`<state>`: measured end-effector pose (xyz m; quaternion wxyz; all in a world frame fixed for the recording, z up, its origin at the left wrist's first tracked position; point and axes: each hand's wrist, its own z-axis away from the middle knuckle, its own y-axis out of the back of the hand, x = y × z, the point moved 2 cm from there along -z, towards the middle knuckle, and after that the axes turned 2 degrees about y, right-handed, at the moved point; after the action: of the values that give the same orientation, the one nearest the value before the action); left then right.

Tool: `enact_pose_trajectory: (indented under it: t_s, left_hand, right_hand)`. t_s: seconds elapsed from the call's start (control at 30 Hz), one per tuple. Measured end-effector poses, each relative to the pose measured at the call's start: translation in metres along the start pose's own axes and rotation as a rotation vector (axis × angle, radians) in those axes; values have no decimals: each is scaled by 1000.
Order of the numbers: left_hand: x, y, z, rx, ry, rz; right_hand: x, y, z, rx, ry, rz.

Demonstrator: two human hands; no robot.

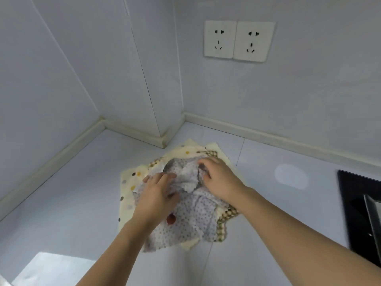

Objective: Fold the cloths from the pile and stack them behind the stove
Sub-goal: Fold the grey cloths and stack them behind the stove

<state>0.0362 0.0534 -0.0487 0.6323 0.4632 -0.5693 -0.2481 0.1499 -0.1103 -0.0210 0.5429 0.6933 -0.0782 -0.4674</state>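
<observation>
White dotted cloth (185, 219), crumpled, rumpled.

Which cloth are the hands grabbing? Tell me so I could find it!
Look at the white counter near the wall corner, left of the black stove. A pile of cloths sits there, and the grey-white cloth with tiny dots lies crumpled on top. The cloths beneath are cream-yellow; one has big dots, one a brown checked border.

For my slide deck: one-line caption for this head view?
Both hands, left hand and right hand, gather a crumpled dotted cloth atop a yellow cloth on the counter.
</observation>
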Motion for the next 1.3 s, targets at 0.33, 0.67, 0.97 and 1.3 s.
enact_pose_trajectory:
  t_s: [0.33,0.67,0.97,1.3]
  left_hand:
    - [-1,-21,-25,282,-44,389]
    - [12,27,-6,320,43,1088]
    - [94,99,124,292,-119,1231]
    - [136,133,235,242,20,1221]
  right_hand:
    - [49,-22,-61,-74,45,-56]
    - [18,-28,-21,-21,160,-465]
    - [-52,26,145,285,233,-369]
    - [-86,89,335,133,-13,-17]
